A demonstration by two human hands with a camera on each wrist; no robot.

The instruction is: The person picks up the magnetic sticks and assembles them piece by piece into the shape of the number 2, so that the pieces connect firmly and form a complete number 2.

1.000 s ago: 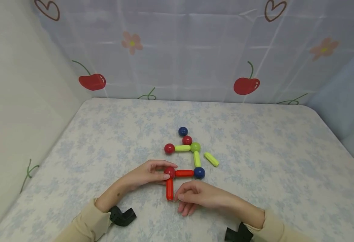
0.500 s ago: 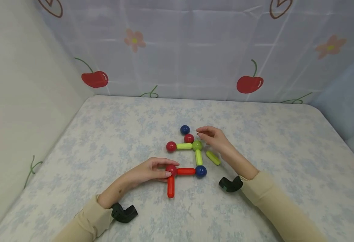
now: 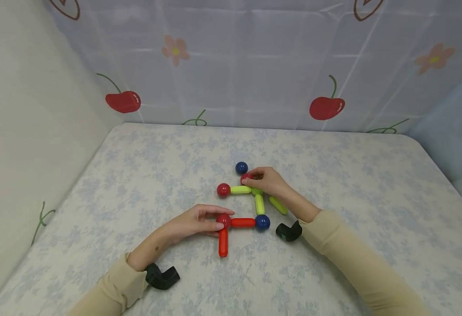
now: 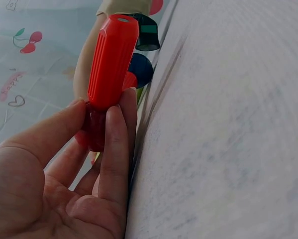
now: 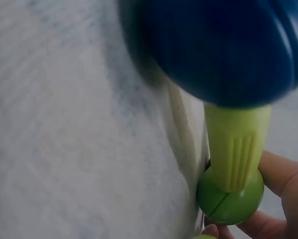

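My left hand [image 3: 193, 221] grips a red ball [image 3: 225, 218] by its sides. Two red magnetic rods join that ball: one rod [image 3: 223, 244] points toward me, the other [image 3: 243, 223] runs right to a blue ball [image 3: 262, 222]. From there a lime rod [image 3: 259, 204] leads back to a green ball [image 3: 256, 191]. Another lime rod [image 3: 240, 189] links the green ball to a red ball [image 3: 223, 190] on the left. Behind the green ball, my right hand [image 3: 270, 181] pinches a separate red ball [image 3: 244, 177]; in the right wrist view that ball is hidden.
A loose blue ball [image 3: 241, 167] lies just behind the pinched red ball. One loose lime rod [image 3: 278, 205] rests right of the chain, partly under the right wrist. The flowered tabletop [image 3: 156, 166] meets a printed curtain [image 3: 231, 66] at the back.
My right hand has swung from beside the near red rod to the back of the chain, and its fingers have closed on the red ball there. The left hand keeps its hold.
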